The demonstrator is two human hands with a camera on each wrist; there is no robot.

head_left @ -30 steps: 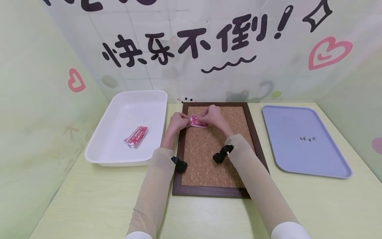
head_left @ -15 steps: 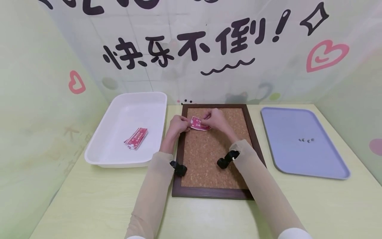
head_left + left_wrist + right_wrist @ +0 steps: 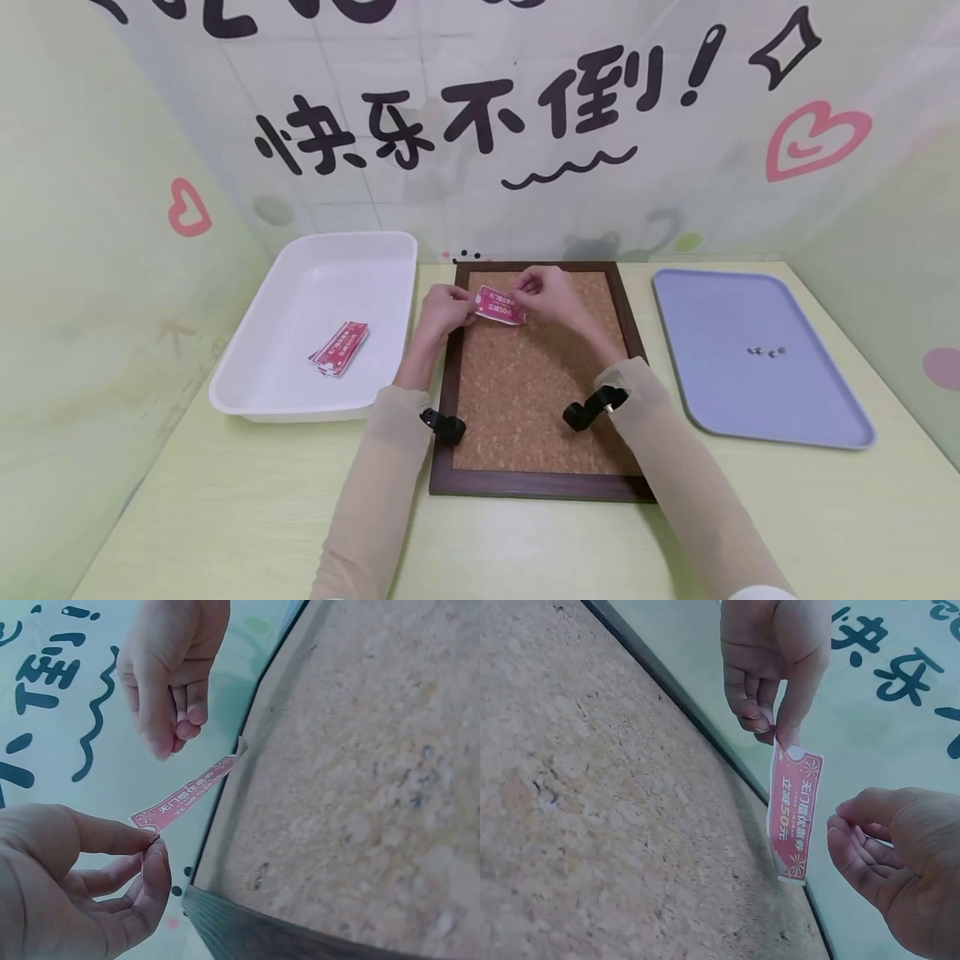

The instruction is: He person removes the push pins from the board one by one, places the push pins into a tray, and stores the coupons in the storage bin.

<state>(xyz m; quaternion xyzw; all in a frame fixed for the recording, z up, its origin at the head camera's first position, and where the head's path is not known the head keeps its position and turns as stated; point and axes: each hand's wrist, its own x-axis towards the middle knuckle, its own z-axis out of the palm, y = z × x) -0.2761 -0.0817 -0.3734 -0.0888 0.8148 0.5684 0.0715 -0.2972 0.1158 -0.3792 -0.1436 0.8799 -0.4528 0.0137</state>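
A red-and-white paper coupon (image 3: pixel 500 306) is at the upper left of a cork board (image 3: pixel 525 400) with a dark wooden frame. My left hand (image 3: pixel 447 308) pinches its left end between thumb and index finger; the left wrist view shows the coupon (image 3: pixel 191 793) tilted, its far end curling. Beside the coupon, my right hand (image 3: pixel 551 293) has its fingers loosely bent. A gap separates the right hand (image 3: pixel 900 862) from the coupon (image 3: pixel 793 814) in the right wrist view, and nothing shows between its fingertips.
At left, a white bin (image 3: pixel 251 354) holds a small stack of similar coupons (image 3: pixel 341 348). A blue-grey tray (image 3: pixel 757 400) at right carries several small metallic pieces (image 3: pixel 767 352), too small to identify. A printed wall (image 3: pixel 465 200) rises behind the board.
My right hand has let go of the coupon's right end and drawn slightly up and right. The left hand keeps its pinch, moving little, and more of the coupon's print shows.
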